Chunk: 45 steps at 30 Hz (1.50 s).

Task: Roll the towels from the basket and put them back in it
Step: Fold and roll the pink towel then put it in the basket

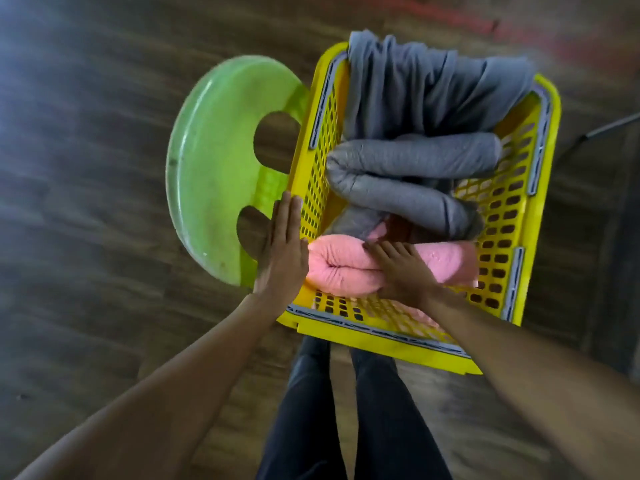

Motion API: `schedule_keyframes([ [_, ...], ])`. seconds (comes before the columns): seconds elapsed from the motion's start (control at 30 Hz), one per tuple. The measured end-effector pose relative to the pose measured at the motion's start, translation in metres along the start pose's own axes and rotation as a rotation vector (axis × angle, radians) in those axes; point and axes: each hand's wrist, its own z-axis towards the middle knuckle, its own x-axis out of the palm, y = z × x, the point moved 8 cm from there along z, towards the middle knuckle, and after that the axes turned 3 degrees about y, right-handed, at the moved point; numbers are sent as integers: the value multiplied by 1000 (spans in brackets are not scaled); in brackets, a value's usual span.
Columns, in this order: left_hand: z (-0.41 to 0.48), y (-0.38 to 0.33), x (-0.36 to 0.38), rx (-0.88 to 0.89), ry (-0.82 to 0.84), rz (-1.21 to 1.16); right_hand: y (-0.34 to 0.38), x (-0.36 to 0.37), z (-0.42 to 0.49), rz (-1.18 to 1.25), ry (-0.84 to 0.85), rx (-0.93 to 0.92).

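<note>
A yellow perforated basket point(498, 216) stands in front of me. Inside lie a rolled pink towel point(341, 268) at the near end, rolled grey towels point(412, 161) in the middle, and a loose grey towel point(426, 88) draped over the far rim. My left hand point(282, 251) lies flat with straight fingers against the outside of the basket's left wall. My right hand point(401, 271) reaches into the basket and presses down on top of the pink roll, fingers spread over it.
A round green plastic stool point(214, 168) stands just left of the basket, touching it. Dark wood-look floor point(86, 168) surrounds everything. My legs in dark trousers point(346, 427) are below the basket's near edge. A dark pole-like object point(609, 124) lies at the right.
</note>
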Motion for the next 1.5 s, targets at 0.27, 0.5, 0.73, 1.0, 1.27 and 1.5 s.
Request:
schedule_keyframes([
  [0.27, 2, 3, 4, 0, -43, -38, -17, 57, 35, -20, 95, 93],
  [0.5, 3, 0, 2, 6, -45, -27, -16, 49, 33, 6, 29, 138],
  [0.73, -1, -29, -21, -81, -2, 65, -9, -27, -18, 605, -99, 397],
  [1.0, -1, -148, -39, 5, 77, -34, -38, -122, -121, 1060, -418, 485],
  [1.27, 33, -298, 4, 103, 37, -40, -163, -146, -208, 1143, -487, 483],
  [1.5, 67, -440, 66, 69, 22, -109, -321, -181, -274, 1042, -498, 481],
])
